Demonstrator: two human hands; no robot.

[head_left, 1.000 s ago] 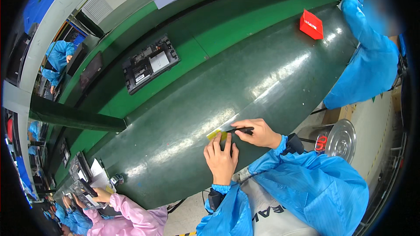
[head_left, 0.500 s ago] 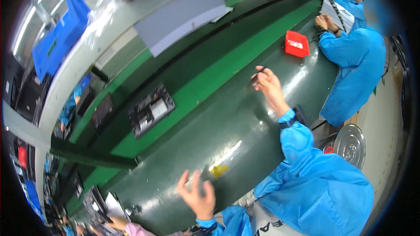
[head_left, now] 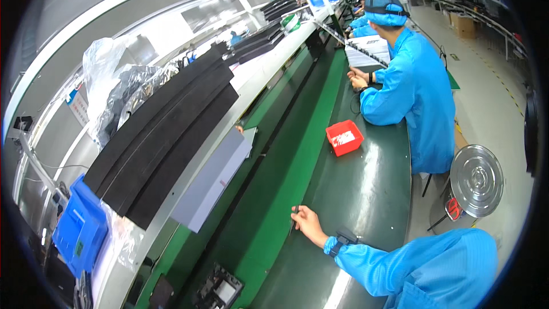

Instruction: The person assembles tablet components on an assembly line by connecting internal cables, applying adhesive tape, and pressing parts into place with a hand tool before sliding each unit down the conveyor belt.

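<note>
Over the green work surface, my right hand (head_left: pixel 309 224) is closed, with a small thin dark object (head_left: pixel 294 219) pinched at the fingertips. Its kind is too small to make out. A blue sleeve and a dark wrist strap cover that arm. Nearest to the hand lies the green belt (head_left: pixel 280 206) with its bright stripe. An open black device casing (head_left: pixel 220 290) with a pale part inside sits on the belt at the lower edge. My left hand is out of the picture.
A red bin (head_left: pixel 344 138) with white pieces stands farther along the table. Beyond it a co-worker in blue (head_left: pixel 423 91) works beside white stacked panels. A round metal-topped stool (head_left: pixel 477 180) is at the right. Black panels (head_left: pixel 166 137) and a blue bin (head_left: pixel 80 226) are at the left.
The view has swung up and to the right, so my left hand has gone out of the picture. My right hand still pinches the small dark object.
</note>
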